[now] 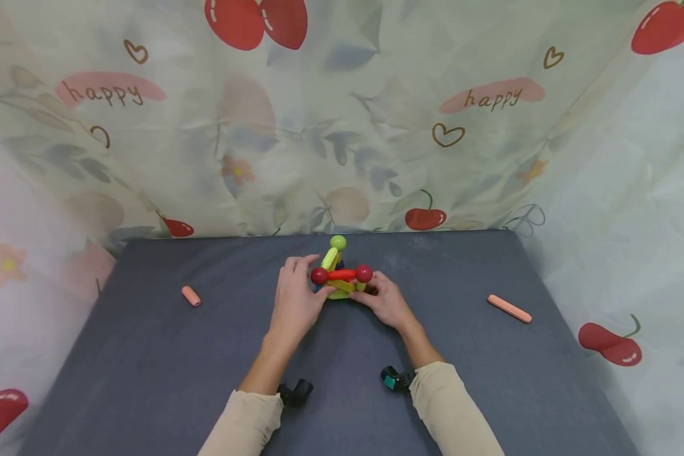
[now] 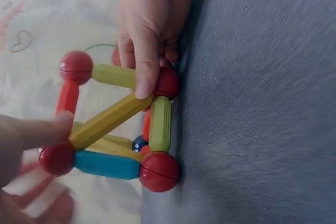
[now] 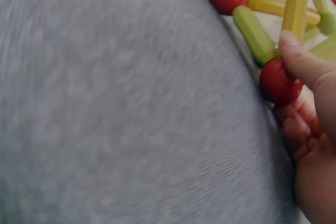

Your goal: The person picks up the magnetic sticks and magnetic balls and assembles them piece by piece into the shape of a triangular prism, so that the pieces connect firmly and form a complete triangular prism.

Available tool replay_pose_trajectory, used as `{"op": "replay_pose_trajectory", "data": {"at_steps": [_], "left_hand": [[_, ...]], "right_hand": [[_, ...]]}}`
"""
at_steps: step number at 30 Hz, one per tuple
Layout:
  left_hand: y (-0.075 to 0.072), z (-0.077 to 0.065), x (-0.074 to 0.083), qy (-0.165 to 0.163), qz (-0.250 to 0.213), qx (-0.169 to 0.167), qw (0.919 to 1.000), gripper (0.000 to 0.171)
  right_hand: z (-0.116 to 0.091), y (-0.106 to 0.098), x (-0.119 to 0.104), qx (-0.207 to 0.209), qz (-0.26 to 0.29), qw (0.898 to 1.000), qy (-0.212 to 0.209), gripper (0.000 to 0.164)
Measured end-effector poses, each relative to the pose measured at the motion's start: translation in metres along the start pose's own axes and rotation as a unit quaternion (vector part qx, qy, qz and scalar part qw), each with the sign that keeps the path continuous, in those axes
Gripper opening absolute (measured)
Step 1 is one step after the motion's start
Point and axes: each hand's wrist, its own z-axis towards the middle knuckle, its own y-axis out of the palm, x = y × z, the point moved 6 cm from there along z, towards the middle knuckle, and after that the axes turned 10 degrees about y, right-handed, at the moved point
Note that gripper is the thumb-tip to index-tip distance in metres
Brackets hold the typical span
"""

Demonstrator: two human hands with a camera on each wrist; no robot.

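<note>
A frame of magnetic building sticks and balls stands on the dark table, with a red stick [image 1: 342, 275] along its top and a green ball [image 1: 338, 242] at the back. My left hand [image 1: 297, 297] holds its left side, a digit lying over a red corner ball [image 2: 56, 160]; its other fingers are blurred. From the right, my right hand [image 1: 390, 303] grips a lower red ball [image 3: 278, 82], the thumb against the end of a slanting yellow stick [image 2: 107, 121]. Blue stick [image 2: 107, 164] and green stick [image 2: 160, 124] meet at another red ball [image 2: 159, 171] beside the tabletop.
One short pink stick [image 1: 191, 296] lies at the left of the table [image 1: 165, 367]. A longer pink stick [image 1: 510, 308] lies at the right. Behind the table's back edge hangs a printed cloth [image 1: 330, 158], continuing along both sides.
</note>
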Motion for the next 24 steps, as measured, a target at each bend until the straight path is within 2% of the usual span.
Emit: {"op": "replay_pose_trajectory", "data": {"at_steps": [2, 3, 4, 6, 8, 13, 16, 20, 24], "left_hand": [[0.006, -0.011, -0.010, -0.068, -0.015, -0.040, 0.9968, 0.070], [0.010, -0.017, -0.014, -0.092, -0.018, -0.062, 0.9937, 0.071], [0.015, -0.022, -0.017, -0.109, -0.019, -0.086, 0.9902, 0.072], [0.023, -0.029, -0.021, -0.123, -0.022, -0.122, 0.9846, 0.073], [0.028, -0.032, -0.022, -0.123, -0.026, -0.139, 0.9824, 0.073], [0.034, -0.027, -0.026, -0.108, -0.033, -0.149, 0.9824, 0.086], [0.036, -0.022, -0.034, -0.102, -0.038, -0.155, 0.9819, 0.099], [0.038, -0.015, -0.044, -0.091, -0.044, -0.154, 0.9830, 0.116], [0.043, -0.008, -0.047, -0.077, -0.058, -0.155, 0.9831, 0.124]], "right_hand": [[-0.002, -0.001, -0.002, 0.001, -0.019, 1.000, 0.003, 0.025], [-0.002, -0.001, -0.002, 0.000, -0.029, 1.000, 0.005, 0.026], [-0.004, -0.002, -0.004, -0.001, -0.040, 0.999, 0.007, 0.026], [-0.007, -0.003, -0.006, 0.000, -0.062, 0.998, 0.008, 0.027], [-0.010, -0.005, -0.007, 0.006, -0.077, 0.997, 0.010, 0.026], [-0.022, -0.009, -0.015, 0.005, -0.072, 0.997, 0.020, 0.027], [-0.030, -0.004, -0.024, -0.024, -0.066, 0.997, 0.017, 0.033], [-0.040, 0.006, -0.034, -0.084, -0.080, 0.993, -0.001, 0.041], [-0.050, 0.008, -0.036, -0.118, -0.108, 0.987, -0.019, 0.044]]}}
